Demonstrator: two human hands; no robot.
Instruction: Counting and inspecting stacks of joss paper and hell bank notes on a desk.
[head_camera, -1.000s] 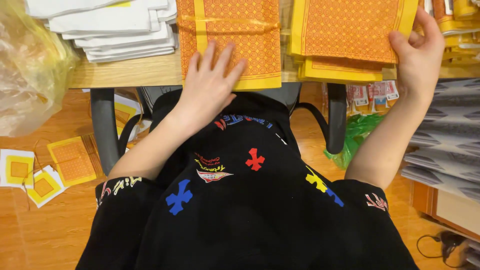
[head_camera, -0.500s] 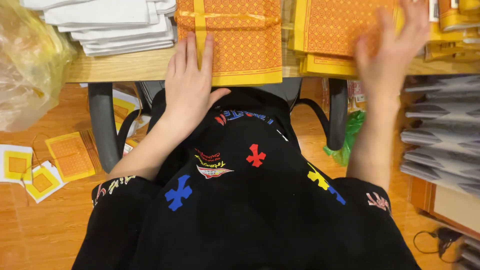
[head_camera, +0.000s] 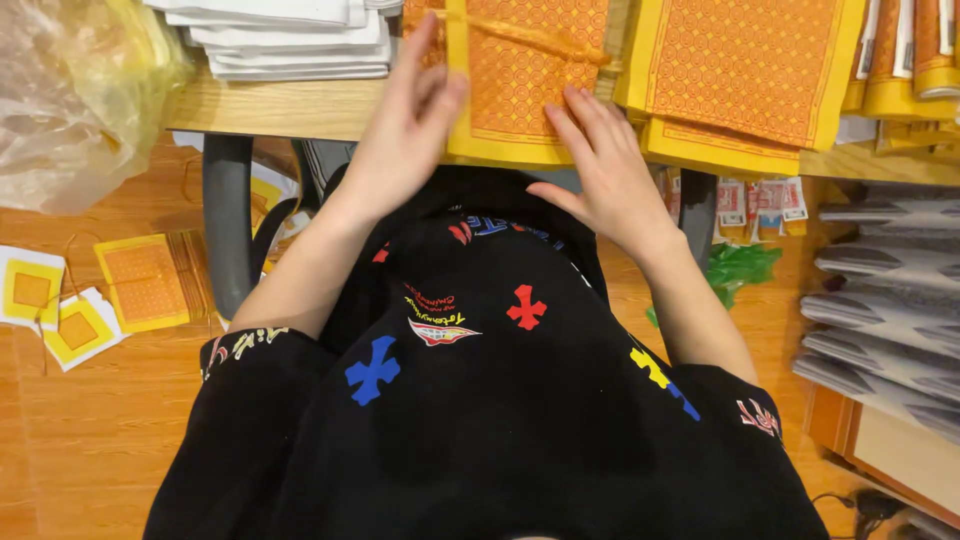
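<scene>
Both hands are lying flat on an orange paper sheet (head_camera: 520, 85) at the bench (head_camera: 280, 108) edge. The left hand (head_camera: 405, 125) is pressing its left side, fingers spread open; the right hand (head_camera: 610, 175) is resting fingers open on its lower right. A finished-looking orange stack (head_camera: 745, 75) is sitting just beside, so this sheet seems midway through.

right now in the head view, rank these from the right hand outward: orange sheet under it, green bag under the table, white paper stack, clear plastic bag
1. orange sheet, touched by the right hand
2. green bag, lower right
3. white paper stack, upper left
4. clear plastic bag, far left
</scene>
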